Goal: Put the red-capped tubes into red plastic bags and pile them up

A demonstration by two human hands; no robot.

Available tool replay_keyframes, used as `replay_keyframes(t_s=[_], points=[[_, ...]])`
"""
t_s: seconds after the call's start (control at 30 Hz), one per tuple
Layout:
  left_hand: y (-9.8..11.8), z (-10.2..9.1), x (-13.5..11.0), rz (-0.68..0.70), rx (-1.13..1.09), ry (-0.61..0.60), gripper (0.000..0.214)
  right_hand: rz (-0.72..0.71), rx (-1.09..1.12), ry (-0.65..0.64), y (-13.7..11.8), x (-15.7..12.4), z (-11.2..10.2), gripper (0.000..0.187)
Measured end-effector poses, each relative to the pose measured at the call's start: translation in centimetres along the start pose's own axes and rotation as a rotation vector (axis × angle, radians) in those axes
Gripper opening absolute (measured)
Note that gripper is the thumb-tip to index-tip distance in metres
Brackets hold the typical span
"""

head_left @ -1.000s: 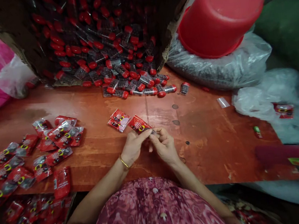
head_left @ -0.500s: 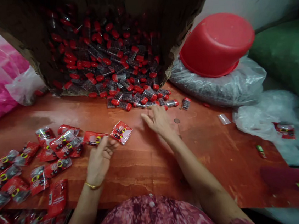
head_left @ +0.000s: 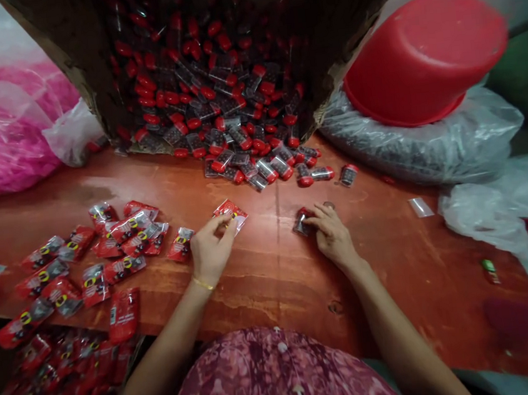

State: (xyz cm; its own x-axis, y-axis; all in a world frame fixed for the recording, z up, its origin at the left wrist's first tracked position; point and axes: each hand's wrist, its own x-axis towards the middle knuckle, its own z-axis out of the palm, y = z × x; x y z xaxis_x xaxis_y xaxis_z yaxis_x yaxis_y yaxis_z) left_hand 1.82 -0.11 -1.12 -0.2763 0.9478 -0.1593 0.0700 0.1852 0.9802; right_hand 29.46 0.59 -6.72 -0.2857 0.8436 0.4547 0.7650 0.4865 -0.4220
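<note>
My left hand (head_left: 213, 245), with a gold bangle at its wrist, is at a small stack of flat red printed packets (head_left: 240, 217). Its thumb and fingertips pinch the top of the stack, partly covering it. To the right, my right hand (head_left: 333, 234) has its fingers closed on a small clear container with a red cap (head_left: 301, 224), low over the table. Many similar containers (head_left: 282, 167) spill from a dark cardboard box (head_left: 359, 30) ahead. Left of my left hand lies a filled red packet (head_left: 181, 244), near a spread of several more (head_left: 123, 269).
An upturned red tub (head_left: 437, 53) rests on a clear plastic sack (head_left: 410, 151) at right. Pink goods in a plastic bag (head_left: 7, 136) stand at left. More filled packets (head_left: 71, 381) lie below the red-brown table's (head_left: 254, 286) front edge. A small green-and-red item (head_left: 490, 271) lies at right.
My right hand has drawn back from the pile with a container. My left hand has moved right, from a filled packet to the flat packets. The view has shifted.
</note>
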Motion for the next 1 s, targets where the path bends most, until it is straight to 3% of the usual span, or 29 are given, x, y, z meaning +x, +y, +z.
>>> replay_keyframes(t_s=[0.1,0.27,0.4,0.5,0.57,0.67,0.73,0.83,0.97,1.0], points=[[-0.9,0.5,2.3,0.25,0.355,-0.044,0.024,0.028,0.007,0.145,-1.9,-1.1,-0.7,0.027],[-2.0,0.2,3.9,0.28,0.625,-0.103,0.011,0.061,0.072,0.228,-5.7,-0.6,-0.5,0.02],[-1.7,-0.1,2.6,0.298,0.642,-0.06,0.018,0.123,0.248,0.277,-8.9,0.6,0.5,0.016],[-1.1,0.1,1.3,0.329,0.616,-0.045,0.023,0.351,0.499,0.192,-11.4,2.2,2.0,0.013],[-0.6,0.5,0.5,0.359,0.6,-0.062,0.025,0.505,0.74,0.112,-12.6,3.5,3.2,0.022],[0.1,1.0,-0.7,0.409,0.554,-0.103,0.027,0.615,1.006,0.092,-13.5,4.8,4.2,0.03],[0.5,1.1,-1.3,0.411,0.478,-0.102,0.031,0.636,1.042,0.139,-13.6,5.1,4.2,0.027],[0.9,1.2,-2.1,0.244,0.28,-0.108,0.041,0.634,0.962,0.228,-13.2,4.6,3.5,0.024],[1.0,2.1,-3.3,-0.206,-0.154,-0.38,0.039,0.597,0.797,0.299,-13.0,3.5,3.0,0.026],[1.0,2.4,-3.5,-0.297,-0.268,-0.401,0.039,0.578,0.765,0.305,-13.0,3.2,3.1,0.026]])
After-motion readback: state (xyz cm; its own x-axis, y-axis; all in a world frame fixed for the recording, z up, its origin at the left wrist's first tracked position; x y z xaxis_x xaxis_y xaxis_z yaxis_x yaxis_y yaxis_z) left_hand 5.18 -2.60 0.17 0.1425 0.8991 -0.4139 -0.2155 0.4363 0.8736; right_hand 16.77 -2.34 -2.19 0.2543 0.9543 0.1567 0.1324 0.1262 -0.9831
